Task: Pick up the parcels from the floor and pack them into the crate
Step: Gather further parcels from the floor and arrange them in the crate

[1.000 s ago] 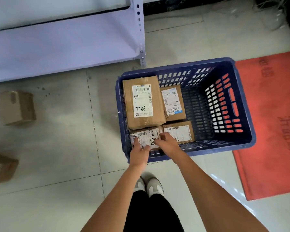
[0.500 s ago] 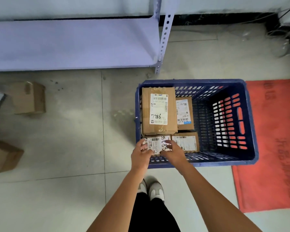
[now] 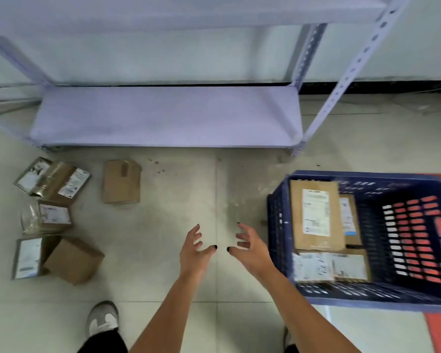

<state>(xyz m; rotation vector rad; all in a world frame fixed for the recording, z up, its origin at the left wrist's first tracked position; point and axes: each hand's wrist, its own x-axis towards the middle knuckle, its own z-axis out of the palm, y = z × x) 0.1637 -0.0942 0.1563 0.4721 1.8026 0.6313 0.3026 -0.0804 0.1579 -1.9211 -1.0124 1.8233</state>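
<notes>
Both hands, left hand (image 3: pixel 194 250) and right hand (image 3: pixel 250 248), hang empty with fingers spread above the floor (image 3: pixel 163 238), beside the blue crate (image 3: pixel 278 225). Its right side is cut off; blurred parcels (image 3: pixel 313 215) inside. Loose parcels (image 3: pixel 121 182) lie left.

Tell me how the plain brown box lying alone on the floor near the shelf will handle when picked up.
The plain brown box looks like stiff cardboard with flat faces, so it should keep its shape in a grip. It lies flat and apart from the other parcels, so it is unlikely to roll or tip. Its weight cannot be judged; both hands look free for it.
</notes>
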